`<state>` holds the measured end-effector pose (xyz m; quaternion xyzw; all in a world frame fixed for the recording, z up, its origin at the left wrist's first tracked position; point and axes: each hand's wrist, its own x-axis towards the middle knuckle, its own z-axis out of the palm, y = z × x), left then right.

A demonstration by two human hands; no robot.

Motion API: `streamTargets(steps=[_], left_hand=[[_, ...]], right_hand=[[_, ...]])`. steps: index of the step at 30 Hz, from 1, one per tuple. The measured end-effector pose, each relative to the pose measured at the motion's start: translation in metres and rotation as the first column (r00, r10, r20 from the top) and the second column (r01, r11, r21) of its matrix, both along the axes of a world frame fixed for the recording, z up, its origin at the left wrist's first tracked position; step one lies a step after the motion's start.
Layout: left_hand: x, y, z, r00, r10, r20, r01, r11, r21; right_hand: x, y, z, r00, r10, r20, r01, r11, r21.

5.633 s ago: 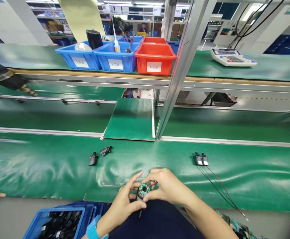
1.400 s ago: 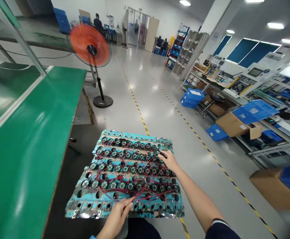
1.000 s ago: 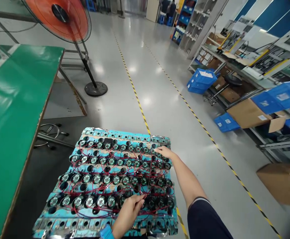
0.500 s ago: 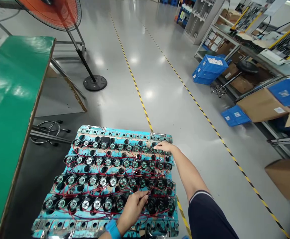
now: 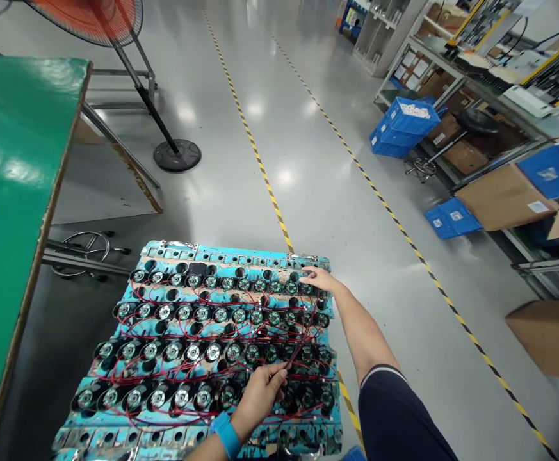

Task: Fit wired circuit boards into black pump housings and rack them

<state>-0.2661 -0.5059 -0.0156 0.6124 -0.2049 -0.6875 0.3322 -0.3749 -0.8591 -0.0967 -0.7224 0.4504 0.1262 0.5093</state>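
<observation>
At six o'clock, nearest the camera, we note the left hand (image 5: 259,392), a blue wristband at its wrist, with fingers pinched closed on a red wire (image 5: 294,354) that runs up over the near right rows. The wire belongs to one of the small round motor units (image 5: 193,352) seated in rows in the blue tray (image 5: 241,258), which fills the lower centre of the view and appears to rest at lap height, its support hidden.

Toward one o'clock on the tray, the right hand (image 5: 318,280) reaches along a dark-sleeved arm to the far right corner, fingers curled down onto a unit there; we cannot tell whether they grip it or merely rest on it, as the palm hides the contact.

In our judgement the units are light, rigid and compact, with green circuit faces that look fragile. The wires are thin, soft and tangled across neighbours, so pulling on one risks dragging others. The fair hold is on a unit's black body, at its sides, not on the lead. The tray itself looks stiff, worn and laden; it wants lifting by both edges.

At nine o'clock lies the green tabletop (image 5: 10,186). At eleven o'clock stands an orange fan (image 5: 91,16). At two o'clock sit blue crates (image 5: 401,128) and cardboard boxes (image 5: 495,195).
</observation>
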Motion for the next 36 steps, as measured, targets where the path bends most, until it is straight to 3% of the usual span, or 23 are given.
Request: streamTargets(steps=[4, 11, 17, 21, 23, 26, 29, 31, 32, 34, 36], left_hand=[[-0.002, -0.007, -0.005, 0.996, 0.058, -0.066, -0.054, 0.997, 0.062], [-0.002, -0.01, -0.006, 0.993, 0.078, -0.093, -0.071, 0.995, 0.075], [-0.002, -0.006, -0.01, 0.993, 0.075, -0.087, -0.068, 0.994, 0.082], [0.0, -0.006, -0.013, 0.996, 0.069, -0.056, -0.064, 0.994, 0.087], [0.001, -0.007, -0.016, 0.999, 0.044, -0.022, -0.042, 0.997, 0.063], [0.002, -0.01, -0.017, 0.999, -0.034, 0.037, 0.034, 0.999, 0.019], [0.003, -0.015, -0.014, 0.982, -0.134, 0.132, 0.136, 0.991, -0.011], [0.008, -0.022, -0.01, 0.926, -0.211, 0.312, 0.241, 0.969, -0.06], [0.012, -0.027, -0.007, 0.854, -0.256, 0.454, 0.327, 0.941, -0.085], [0.025, -0.043, -0.004, 0.629, -0.31, 0.713, 0.513, 0.855, -0.081], [0.041, -0.065, -0.004, 0.425, -0.332, 0.842, 0.647, 0.762, -0.026]], right_hand=[[-0.005, -0.004, -0.005, 0.997, -0.049, 0.054, 0.047, 0.997, 0.054], [-0.003, -0.002, -0.011, 0.997, 0.015, 0.08, -0.024, 0.994, 0.105], [-0.003, 0.012, -0.01, 0.992, -0.091, 0.09, 0.101, 0.988, -0.116], [-0.026, 0.022, 0.014, 0.948, -0.305, 0.09, 0.316, 0.878, -0.359], [-0.046, 0.038, 0.03, 0.907, -0.417, 0.054, 0.403, 0.826, -0.395], [-0.072, 0.079, 0.048, 0.896, -0.444, -0.02, 0.424, 0.867, -0.262], [-0.076, 0.121, 0.053, 0.916, -0.401, 0.01, 0.401, 0.915, -0.039], [-0.069, 0.136, 0.051, 0.898, -0.433, 0.077, 0.427, 0.9, 0.086], [-0.066, 0.138, 0.049, 0.882, -0.461, 0.104, 0.447, 0.885, 0.132], [-0.062, 0.133, 0.046, 0.849, -0.512, 0.133, 0.486, 0.854, 0.186], [-0.063, 0.122, 0.042, 0.829, -0.538, 0.155, 0.509, 0.839, 0.19]])
